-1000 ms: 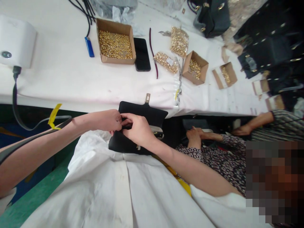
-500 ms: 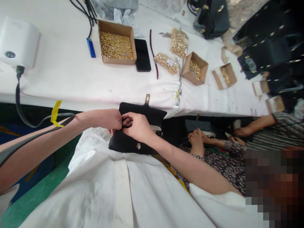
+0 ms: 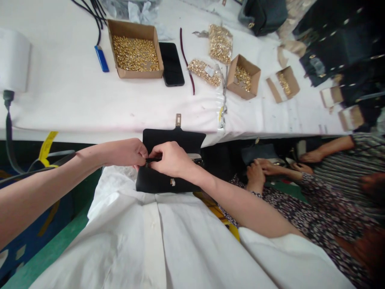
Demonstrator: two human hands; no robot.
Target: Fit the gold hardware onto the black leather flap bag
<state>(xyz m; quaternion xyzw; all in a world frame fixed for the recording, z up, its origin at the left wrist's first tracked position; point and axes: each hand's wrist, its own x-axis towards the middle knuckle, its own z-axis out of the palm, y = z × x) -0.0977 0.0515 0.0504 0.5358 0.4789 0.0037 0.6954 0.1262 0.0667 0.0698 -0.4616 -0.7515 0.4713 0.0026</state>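
A black handbag (image 3: 162,182) lies across my lap at the table edge. Its flap (image 3: 173,138) is raised toward the table, with a gold-coloured clasp plate (image 3: 178,120) at the tip. A small metal lock piece (image 3: 172,182) sits on the bag's front. My left hand (image 3: 130,153) is closed at the bag's left end, its fingertips pinching the edge there. My right hand (image 3: 168,158) reaches over the bag's opening, thumb and forefinger pinched on a dark strip at that same end. Any small part between the fingertips is hidden.
On the white table (image 3: 75,104) stand a cardboard box of gold-coloured pieces (image 3: 136,54), a phone (image 3: 173,64), a blue lighter (image 3: 101,59), bagged pieces (image 3: 220,43) and smaller boxes (image 3: 243,78). Black bags (image 3: 337,52) pile up at right. Co-workers' hands (image 3: 255,174) work close by on my right.
The view has shifted, so the table things appear farther left. Both my hands stay at the bag's left end, and the right fingers have shifted slightly on the dark strip.
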